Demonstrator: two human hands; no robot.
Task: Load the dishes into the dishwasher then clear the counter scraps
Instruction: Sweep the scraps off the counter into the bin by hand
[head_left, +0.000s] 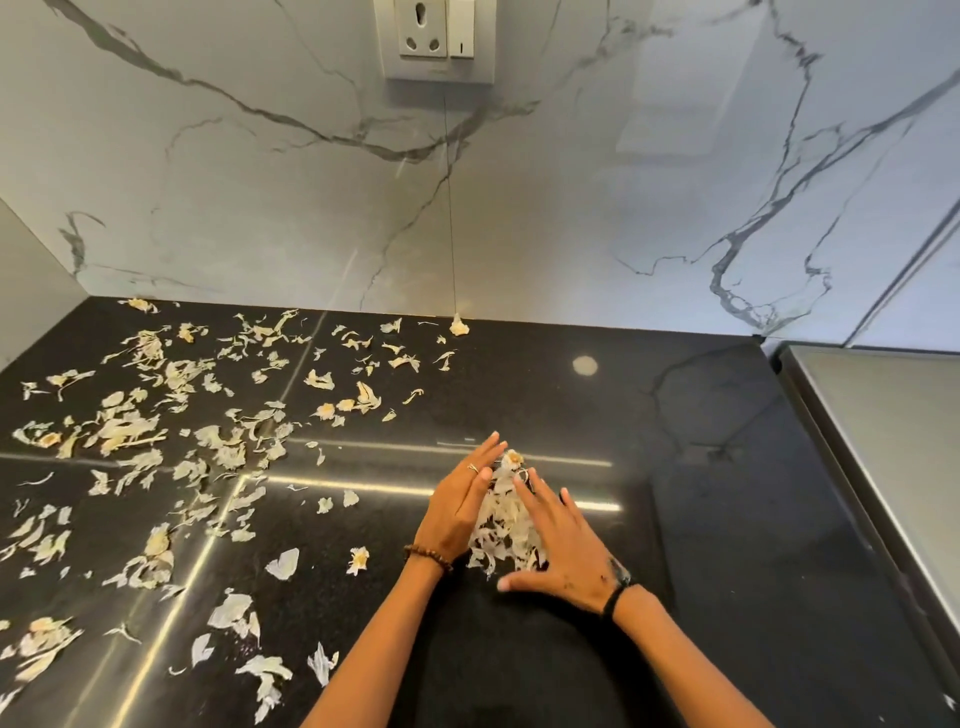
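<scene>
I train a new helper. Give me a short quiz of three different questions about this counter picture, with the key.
1. True or false: the left hand and right hand press a pile of garlic peels between them.
2. Most loose peels lie: A) left of the hands, B) right of them.
3. Fill in: on the marble wall hangs a power ____.

Key: 1 true; 2 A; 3 socket.
</scene>
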